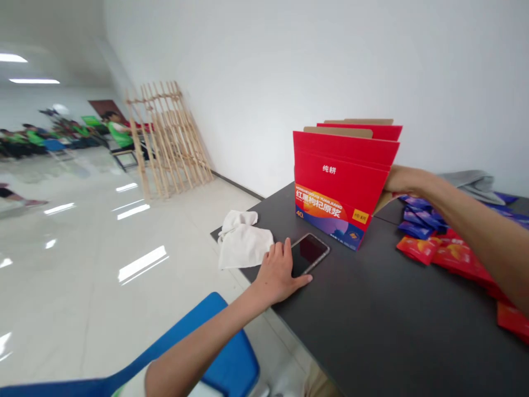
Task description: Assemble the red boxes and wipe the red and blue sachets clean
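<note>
A red cardboard box (341, 182) with raised flaps and white and orange lettering stands on the dark table (372, 309). My right hand (403, 179) reaches behind its right side and grips the box's edge; the fingers are hidden by the flap. My left hand (278, 273) lies flat on the table with fingers spread, touching the near end of a black smartphone (309, 253). A white cloth (243, 240) lies just left of that hand.
Red sachets (450, 256) and blue sachets (419, 218) are scattered on the table's right side, with a grey cloth (471, 182) behind. A blue chair (198, 342) is below me. A wooden rack (167, 138) leans on the wall; people in green sit far left.
</note>
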Demonstrator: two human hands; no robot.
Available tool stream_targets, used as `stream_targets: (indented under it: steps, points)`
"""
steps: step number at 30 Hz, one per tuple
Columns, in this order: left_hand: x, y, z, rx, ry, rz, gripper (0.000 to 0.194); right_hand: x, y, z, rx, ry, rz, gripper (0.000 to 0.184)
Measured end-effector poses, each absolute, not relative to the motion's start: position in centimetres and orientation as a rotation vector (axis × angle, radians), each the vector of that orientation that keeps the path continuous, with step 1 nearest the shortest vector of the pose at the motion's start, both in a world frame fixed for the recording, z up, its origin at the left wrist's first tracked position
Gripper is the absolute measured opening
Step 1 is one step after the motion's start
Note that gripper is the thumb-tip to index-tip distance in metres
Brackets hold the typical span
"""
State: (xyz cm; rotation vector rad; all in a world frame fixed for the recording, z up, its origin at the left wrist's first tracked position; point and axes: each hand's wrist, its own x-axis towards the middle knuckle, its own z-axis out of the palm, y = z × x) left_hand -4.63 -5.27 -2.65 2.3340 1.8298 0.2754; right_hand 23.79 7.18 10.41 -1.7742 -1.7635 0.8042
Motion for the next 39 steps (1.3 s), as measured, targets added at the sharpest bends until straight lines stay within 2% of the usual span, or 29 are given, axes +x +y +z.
stream_targets:
  steps: [4, 9, 12, 15, 18, 22, 26, 31, 36, 39]
  points:
    - [-4.0, -4.2, -2.0, 2.353, 1.916, 0.234, 0.079, 24.1, 7.2, 10.0, -1.734, -1.798, 0.925, 0.028]
    - [-4.1, -5.6, -0.2, 2.349, 1.910, 0.355, 0.057, 23.6, 6.8, 10.1, -1.771, -1.836, 0.871, 0.027]
    - [-6.1, -9.5, 1.4, 2.189, 1.933, 0.522, 0.055, 23.4, 6.5, 10.1, -1.778, -1.820, 0.888, 0.031]
    - [-10.3, -15.5, 1.7, 1.892, 2.076, 0.645, 0.063, 23.5, 6.4, 9.9, -1.750, -1.800, 0.907, 0.032]
    - [-15.8, -21.4, -2.7, 1.414, 2.397, 0.590, 0.068, 23.6, 6.4, 9.8, -1.754, -1.808, 0.895, 0.030]
    - [-21.7, -26.3, -14.5, 0.887, 2.626, 0.371, 0.078, 23.9, 6.5, 10.0, -1.725, -1.852, 0.976, 0.034]
    - [-24.8, -27.5, -24.1, 0.745, 2.604, 0.235, 0.078, 24.1, 6.3, 10.1, -1.702, -1.799, 1.118, 0.039]
    - [-28.3, -25.4, -27.5, 0.600, 2.722, 0.218, 0.081, 24.0, 5.6, 10.1, -1.745, -1.760, 1.122, 0.037]
    - [-32.2, -22.8, -29.0, 1.085, 2.643, 0.199, 0.067, 23.6, 5.6, 10.0, -1.693, -1.815, 1.055, 0.037]
    - [-34.6, -22.2, -31.0, 1.369, 2.568, 0.076, 0.066, 23.7, 5.8, 9.6, -1.669, -1.840, 1.004, 0.036]
